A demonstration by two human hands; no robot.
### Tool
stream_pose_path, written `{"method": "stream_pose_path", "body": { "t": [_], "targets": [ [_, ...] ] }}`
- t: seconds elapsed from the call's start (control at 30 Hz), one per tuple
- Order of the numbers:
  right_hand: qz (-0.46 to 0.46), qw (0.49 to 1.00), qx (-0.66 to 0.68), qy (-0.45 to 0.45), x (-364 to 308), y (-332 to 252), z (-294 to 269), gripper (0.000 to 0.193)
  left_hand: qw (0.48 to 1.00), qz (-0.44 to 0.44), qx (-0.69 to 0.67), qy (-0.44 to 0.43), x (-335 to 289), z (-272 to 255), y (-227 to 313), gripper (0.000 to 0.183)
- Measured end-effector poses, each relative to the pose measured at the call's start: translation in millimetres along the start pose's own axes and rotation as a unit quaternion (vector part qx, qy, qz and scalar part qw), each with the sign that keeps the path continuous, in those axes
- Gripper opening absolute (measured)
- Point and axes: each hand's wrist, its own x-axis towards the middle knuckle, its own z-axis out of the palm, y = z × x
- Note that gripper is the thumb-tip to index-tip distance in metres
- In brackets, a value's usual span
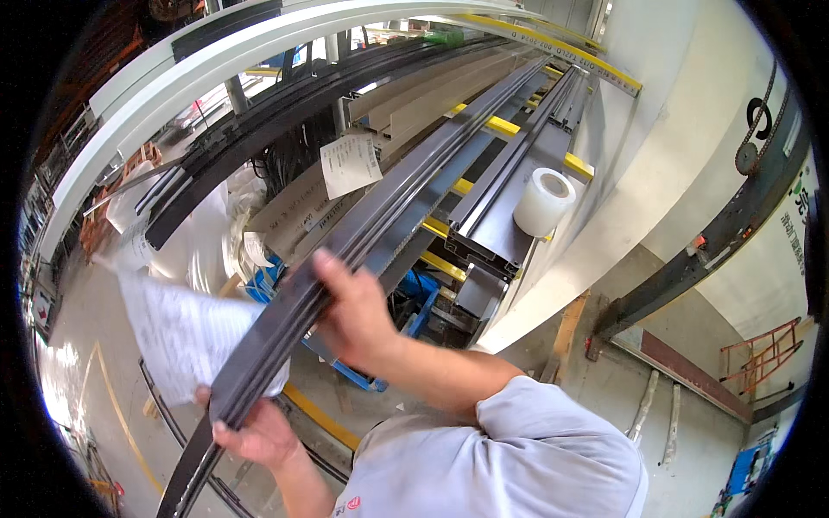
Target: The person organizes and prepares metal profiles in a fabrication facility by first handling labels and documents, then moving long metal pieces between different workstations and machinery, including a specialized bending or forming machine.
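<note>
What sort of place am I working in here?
Probably a workshop or warehouse: you're holding a long dark bar, and other long pieces lie across yellow rack supports.

short-sleeved shirt [535, 457], apparently pale grey

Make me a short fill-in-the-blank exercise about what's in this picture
Lower in the picture, the person's ____ hand holds the long dark profile.
The rack's crossbars are coloured ____.
The white roll stands to the ____ of the held profile in the picture.

Missing words: left; yellow; right.
</note>
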Motion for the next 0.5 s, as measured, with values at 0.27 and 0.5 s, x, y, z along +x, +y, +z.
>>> {"method": "stream_pose_path", "body": {
  "t": [0.27, 0.5],
  "targets": [
    [-0.093, 0.992, -0.001, 0.087, 47.6, -59.5, -10.2, 0.021, 0.998, -0.032, -0.016, -0.042, -7.5, 7.1, 2.4, 0.084],
    [-0.041, 0.999, -0.023, -0.002, 99.5, -93.6, -52.8, 0.026, 0.950, 0.157, 0.042, 0.266, -7.7, -13.8, 103.7, 0.091]
  ]
}}
